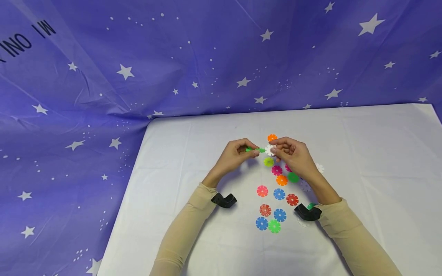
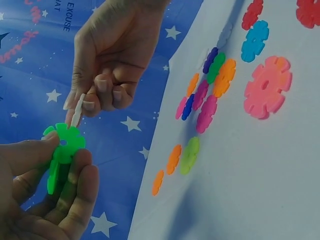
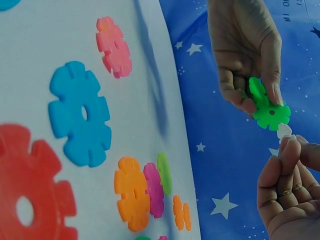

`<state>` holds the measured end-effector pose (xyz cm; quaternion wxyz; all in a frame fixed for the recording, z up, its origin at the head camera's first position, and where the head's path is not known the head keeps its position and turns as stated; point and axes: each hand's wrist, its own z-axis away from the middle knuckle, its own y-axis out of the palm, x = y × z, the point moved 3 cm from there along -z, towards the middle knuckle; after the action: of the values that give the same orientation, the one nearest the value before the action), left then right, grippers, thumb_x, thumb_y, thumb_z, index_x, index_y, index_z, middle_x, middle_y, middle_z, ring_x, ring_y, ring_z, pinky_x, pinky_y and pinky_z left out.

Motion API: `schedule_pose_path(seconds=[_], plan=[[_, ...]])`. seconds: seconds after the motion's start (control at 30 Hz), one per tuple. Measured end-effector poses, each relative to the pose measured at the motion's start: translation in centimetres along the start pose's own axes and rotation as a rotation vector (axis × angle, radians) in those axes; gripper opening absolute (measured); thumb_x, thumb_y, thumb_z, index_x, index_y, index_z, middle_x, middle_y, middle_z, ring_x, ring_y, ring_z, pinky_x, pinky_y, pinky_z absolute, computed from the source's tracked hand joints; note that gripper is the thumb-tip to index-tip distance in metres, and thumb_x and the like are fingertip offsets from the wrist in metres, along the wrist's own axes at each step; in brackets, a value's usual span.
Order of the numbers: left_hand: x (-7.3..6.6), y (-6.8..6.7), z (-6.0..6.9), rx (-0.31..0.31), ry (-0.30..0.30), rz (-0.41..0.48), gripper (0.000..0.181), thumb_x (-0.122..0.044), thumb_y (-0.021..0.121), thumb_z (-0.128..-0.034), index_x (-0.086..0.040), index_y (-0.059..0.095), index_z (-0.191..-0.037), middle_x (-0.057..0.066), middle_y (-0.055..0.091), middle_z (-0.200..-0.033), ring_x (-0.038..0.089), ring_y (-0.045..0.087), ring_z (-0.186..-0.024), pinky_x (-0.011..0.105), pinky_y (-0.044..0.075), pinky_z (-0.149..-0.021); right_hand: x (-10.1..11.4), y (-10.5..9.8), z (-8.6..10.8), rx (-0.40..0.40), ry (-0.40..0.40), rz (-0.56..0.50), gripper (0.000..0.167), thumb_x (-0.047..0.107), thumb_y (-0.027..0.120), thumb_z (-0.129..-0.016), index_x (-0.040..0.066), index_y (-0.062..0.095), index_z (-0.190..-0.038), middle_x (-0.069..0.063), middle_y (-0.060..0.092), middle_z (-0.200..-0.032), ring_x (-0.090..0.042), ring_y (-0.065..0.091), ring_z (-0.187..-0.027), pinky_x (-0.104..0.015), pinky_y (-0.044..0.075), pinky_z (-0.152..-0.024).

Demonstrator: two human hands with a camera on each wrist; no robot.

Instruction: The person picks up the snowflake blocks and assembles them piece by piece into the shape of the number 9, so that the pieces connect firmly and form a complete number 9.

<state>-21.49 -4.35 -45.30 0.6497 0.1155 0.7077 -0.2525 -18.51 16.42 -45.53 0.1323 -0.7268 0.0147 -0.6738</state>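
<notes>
My left hand [image 1: 237, 154] pinches a bright green notched plastic disc [image 2: 74, 139] between thumb and fingers. A second green disc [image 2: 52, 177] stands at an angle against it, seemingly slotted into it. My right hand [image 1: 294, 155] pinches a white notched disc [image 1: 269, 150], seen edge-on in the left wrist view. The white disc's edge meets the rim of the green one; whether their slots interlock I cannot tell. Both hands are above the table's far half. Below them lie a yellow-green disc [image 1: 268, 161] and an orange disc [image 1: 272, 137].
Several loose notched discs lie flat on the white-covered table [image 1: 193, 153], among them a pink disc [image 1: 262, 191], a blue disc [image 1: 279, 194], a red disc [image 1: 292, 199] and a light green disc [image 1: 274, 226]. A purple star-patterned cloth [image 1: 207, 57] hangs behind.
</notes>
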Motion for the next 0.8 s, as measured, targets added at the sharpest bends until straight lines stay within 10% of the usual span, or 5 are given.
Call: schedule_pose_path(seconds=[0.8], plan=[[-0.41, 0.09, 0.17, -0.009, 0.008, -0.029, 0.017, -0.011, 0.07, -0.0907, -0.002, 0.07, -0.105, 0.014, 0.07, -0.104, 0.031, 0.071, -0.089, 0.051, 0.054, -0.08, 0.79, -0.02, 0.21, -0.012, -0.029, -0.004, 0.03, 0.015, 0.067, -0.094, -0.006, 0.064, -0.115, -0.014, 0.062, -0.08, -0.026, 0.063, -0.065, -0.022, 0.048, -0.055]])
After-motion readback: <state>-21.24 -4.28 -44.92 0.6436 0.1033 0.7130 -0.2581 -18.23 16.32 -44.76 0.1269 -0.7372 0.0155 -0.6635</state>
